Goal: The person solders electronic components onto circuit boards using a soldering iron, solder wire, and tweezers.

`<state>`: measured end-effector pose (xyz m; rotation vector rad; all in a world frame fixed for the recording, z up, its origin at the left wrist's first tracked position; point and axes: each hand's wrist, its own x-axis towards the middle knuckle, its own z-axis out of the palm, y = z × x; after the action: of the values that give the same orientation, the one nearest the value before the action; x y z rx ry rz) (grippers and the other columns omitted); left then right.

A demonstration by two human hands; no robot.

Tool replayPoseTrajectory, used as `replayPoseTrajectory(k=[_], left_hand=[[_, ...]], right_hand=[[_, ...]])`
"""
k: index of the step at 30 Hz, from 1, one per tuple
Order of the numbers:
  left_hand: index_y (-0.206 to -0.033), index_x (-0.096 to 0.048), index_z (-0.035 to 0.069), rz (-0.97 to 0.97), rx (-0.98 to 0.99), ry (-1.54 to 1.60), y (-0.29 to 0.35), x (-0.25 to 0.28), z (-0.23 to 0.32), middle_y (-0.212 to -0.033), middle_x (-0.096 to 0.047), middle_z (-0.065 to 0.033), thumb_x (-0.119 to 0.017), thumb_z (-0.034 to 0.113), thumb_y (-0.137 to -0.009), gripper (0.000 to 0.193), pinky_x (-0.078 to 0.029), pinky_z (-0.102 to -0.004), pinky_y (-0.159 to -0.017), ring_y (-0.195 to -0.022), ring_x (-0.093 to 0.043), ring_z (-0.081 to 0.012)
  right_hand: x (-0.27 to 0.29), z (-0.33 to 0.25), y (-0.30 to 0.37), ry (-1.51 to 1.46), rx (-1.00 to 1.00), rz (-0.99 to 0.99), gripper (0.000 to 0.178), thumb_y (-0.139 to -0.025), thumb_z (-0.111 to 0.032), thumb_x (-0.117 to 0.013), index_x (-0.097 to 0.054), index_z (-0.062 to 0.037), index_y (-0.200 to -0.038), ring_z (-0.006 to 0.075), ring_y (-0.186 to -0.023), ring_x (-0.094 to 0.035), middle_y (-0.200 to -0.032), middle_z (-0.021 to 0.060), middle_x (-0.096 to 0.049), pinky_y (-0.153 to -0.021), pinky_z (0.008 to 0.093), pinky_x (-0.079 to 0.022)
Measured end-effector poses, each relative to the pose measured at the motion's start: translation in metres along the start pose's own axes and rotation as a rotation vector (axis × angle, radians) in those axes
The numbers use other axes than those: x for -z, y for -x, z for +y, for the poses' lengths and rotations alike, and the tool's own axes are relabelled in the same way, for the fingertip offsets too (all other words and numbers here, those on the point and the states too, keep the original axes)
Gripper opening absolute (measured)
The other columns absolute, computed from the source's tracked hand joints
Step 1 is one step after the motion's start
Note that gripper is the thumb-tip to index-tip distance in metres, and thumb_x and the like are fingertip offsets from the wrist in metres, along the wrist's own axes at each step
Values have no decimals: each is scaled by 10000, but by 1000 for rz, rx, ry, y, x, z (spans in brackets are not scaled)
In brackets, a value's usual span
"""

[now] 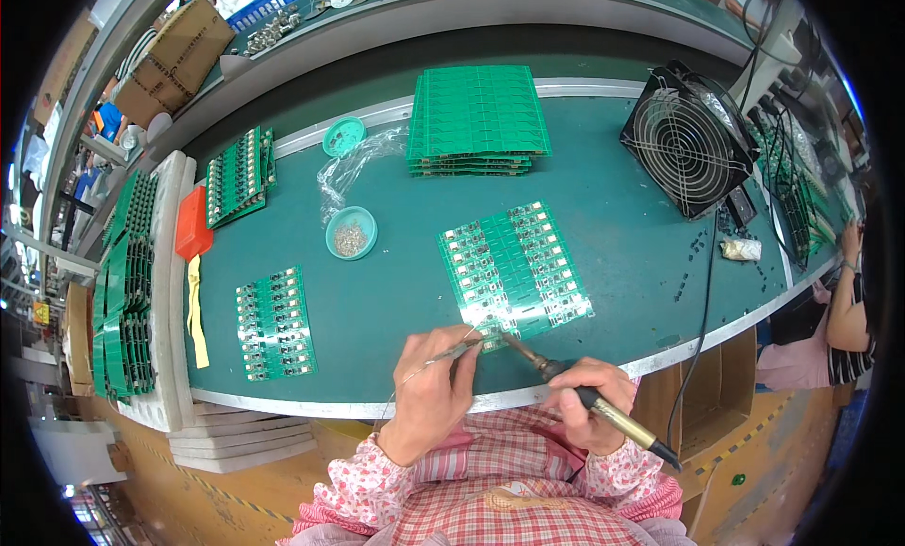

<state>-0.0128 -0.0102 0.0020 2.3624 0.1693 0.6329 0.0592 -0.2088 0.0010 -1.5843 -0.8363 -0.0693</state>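
A green circuit board panel [514, 268] with rows of small white and dark parts lies in front of me, its near edge between my hands. My right hand [599, 400] is closed around a soldering iron [613, 414], whose tip meets the panel's near edge. In the pinched fingers of my left hand [429, 386] is a thin silvery solder wire [451, 352], its end at the same edge and a loose length trailing down past the wrist. Fingers partly hide the panel's near corner.
Left of the panel lies a smaller populated board [273, 325]. Behind are a cup of tiny metal parts [351, 235], a teal dish [344, 136], clear plastic [353, 174] and stacked green boards [479, 117]. A fan [688, 146] stands right, near the iron's cord [702, 325]. Another person's arm [848, 306] shows far right.
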Motion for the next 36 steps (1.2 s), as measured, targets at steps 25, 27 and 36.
replayPoseTrajectory(k=[25,27,36], left_hand=[[-1015,-643,-16,124,254,69,-16,25,-18,-932,-702,-105,-643,-3,-947,70,-536,-307,-772,-853,-700,-184],[-1015,-644,-13,113,235,26,-21,23,-22,-941,-698,-107,-646,10,-948,72,-532,-315,-764,-847,-699,-197],[-1021,-659,15,69,179,-68,-21,18,-30,-981,-684,-110,-651,46,-946,82,-506,-353,-766,-848,-674,-267]], right_hand=[[-24,5,-15,614,-16,37,563,-755,-21,-797,-652,-131,-1288,312,-871,-619,-1035,158,-564,-737,389,-529],[-23,6,-13,611,-19,41,558,-750,-20,-801,-659,-128,-1279,310,-869,-617,-1031,155,-563,-736,386,-526],[-21,9,-9,579,-11,86,510,-747,4,-791,-682,-92,-1235,303,-848,-613,-999,153,-579,-732,377,-521]])
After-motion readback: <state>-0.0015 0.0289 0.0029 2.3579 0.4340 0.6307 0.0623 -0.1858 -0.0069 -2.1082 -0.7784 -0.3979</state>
